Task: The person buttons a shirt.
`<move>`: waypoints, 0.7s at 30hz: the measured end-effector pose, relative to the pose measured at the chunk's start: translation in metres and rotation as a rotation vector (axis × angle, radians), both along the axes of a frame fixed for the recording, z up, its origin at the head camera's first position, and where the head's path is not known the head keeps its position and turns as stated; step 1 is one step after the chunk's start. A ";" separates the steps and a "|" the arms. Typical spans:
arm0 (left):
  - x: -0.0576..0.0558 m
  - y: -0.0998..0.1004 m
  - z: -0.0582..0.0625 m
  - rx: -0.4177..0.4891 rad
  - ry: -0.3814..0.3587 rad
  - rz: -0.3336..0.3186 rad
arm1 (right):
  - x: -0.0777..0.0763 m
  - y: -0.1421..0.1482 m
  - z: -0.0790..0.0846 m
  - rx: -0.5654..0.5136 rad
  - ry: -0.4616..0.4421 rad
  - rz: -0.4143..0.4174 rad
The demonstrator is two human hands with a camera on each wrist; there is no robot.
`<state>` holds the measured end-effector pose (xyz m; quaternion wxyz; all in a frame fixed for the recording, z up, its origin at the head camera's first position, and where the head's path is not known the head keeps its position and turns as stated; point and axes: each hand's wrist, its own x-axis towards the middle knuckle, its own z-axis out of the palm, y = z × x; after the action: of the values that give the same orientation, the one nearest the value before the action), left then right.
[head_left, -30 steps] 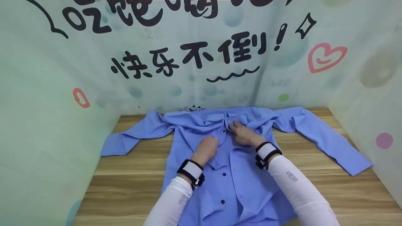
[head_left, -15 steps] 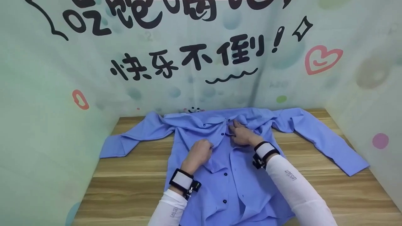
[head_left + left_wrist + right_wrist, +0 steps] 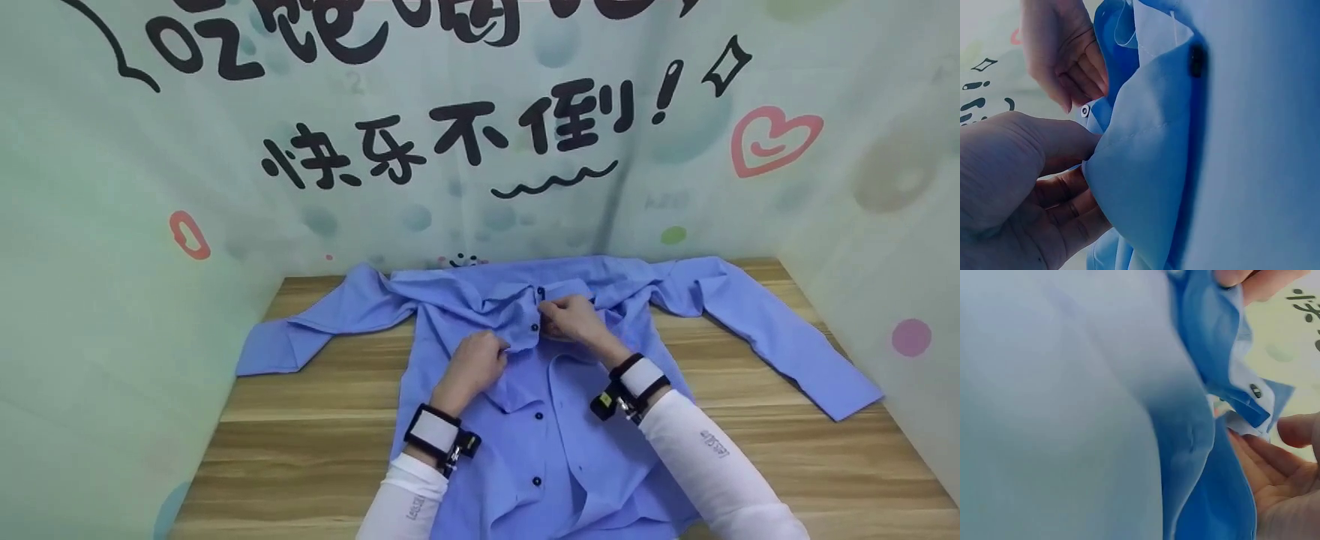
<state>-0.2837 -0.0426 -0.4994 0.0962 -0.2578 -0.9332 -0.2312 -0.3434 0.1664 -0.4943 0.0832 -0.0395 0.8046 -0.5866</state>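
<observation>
A blue button-up shirt lies front up in the head view, its front partly open. My left hand pinches the front panel left of the opening; the left wrist view shows thumb and fingers of this left hand at the fabric's edge. Higher and to the right, my right hand holds the front edge beside a dark button. In the right wrist view the fingers of the right hand are behind the cloth, with the thumb near the edge by a button.
The shirt's sleeves spread across the wooden table, one sleeve to the left and the other sleeve to the right. A printed curtain stands behind and along both sides. More dark buttons run down the lower front.
My left hand has shifted slightly left and down. The right hand's fingers have curled at the front edge, and the upper buttons now show beside them. The cloth between my hands has shifted.
</observation>
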 end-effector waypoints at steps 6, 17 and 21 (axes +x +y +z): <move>-0.001 -0.001 0.001 0.010 0.023 -0.015 | 0.002 -0.001 -0.003 -0.074 -0.160 0.009; 0.001 -0.005 0.006 0.007 -0.029 0.026 | 0.013 -0.003 -0.006 -0.044 -0.151 0.037; 0.003 -0.007 0.003 0.002 -0.023 0.021 | 0.016 -0.004 -0.009 -0.042 -0.141 0.081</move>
<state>-0.2807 -0.0493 -0.4960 0.0883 -0.2453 -0.9367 -0.2339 -0.3274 0.1627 -0.5036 0.1622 -0.0324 0.7821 -0.6008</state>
